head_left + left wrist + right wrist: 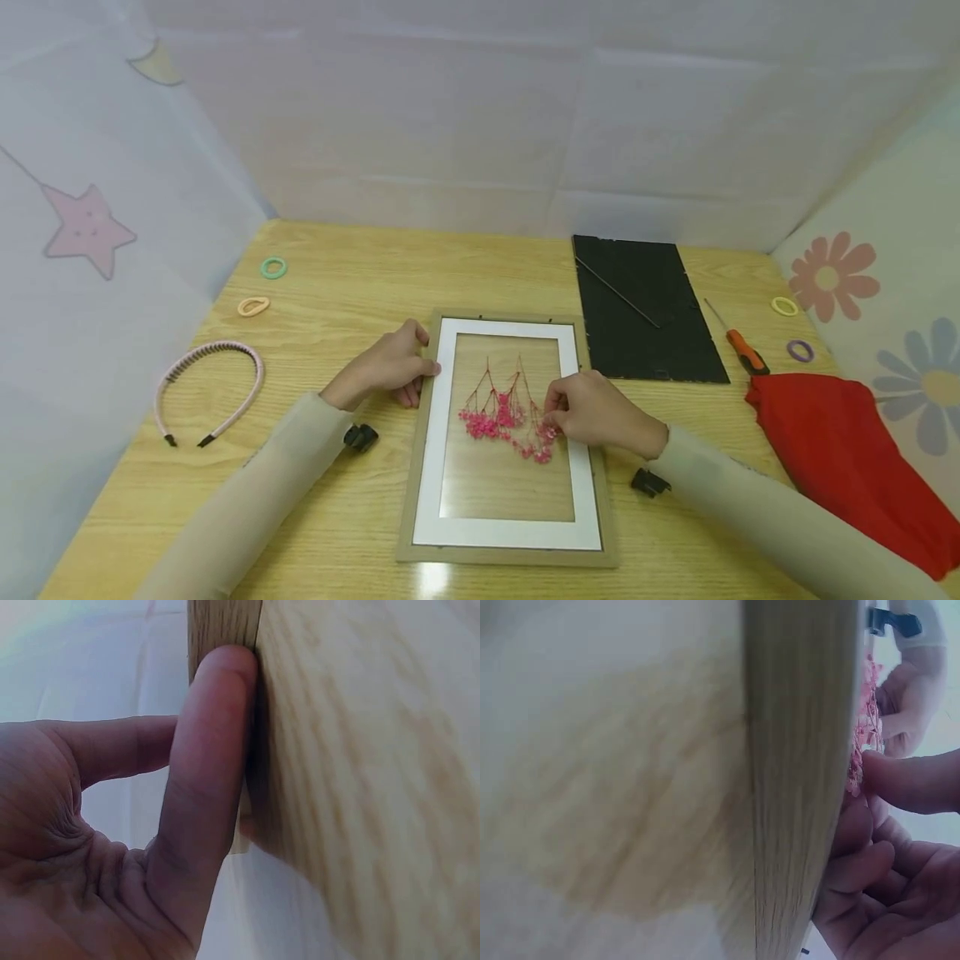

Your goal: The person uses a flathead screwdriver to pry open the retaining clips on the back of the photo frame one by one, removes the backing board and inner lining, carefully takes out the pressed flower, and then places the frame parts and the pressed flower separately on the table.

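The right hand's (600, 412) fingers are clamped on a pink flower sprig (536, 453) within the picture frame (510, 555), flat on the table (330, 533). The left hand (390, 365) grips the frame's left edge.

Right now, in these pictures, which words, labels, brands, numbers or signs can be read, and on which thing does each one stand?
None can be read in any view.
Left sleeve and right sleeve: faint dark marks, too small and blurred to tell whether they are lettering.
Wooden frame and black board: no lettering shows.
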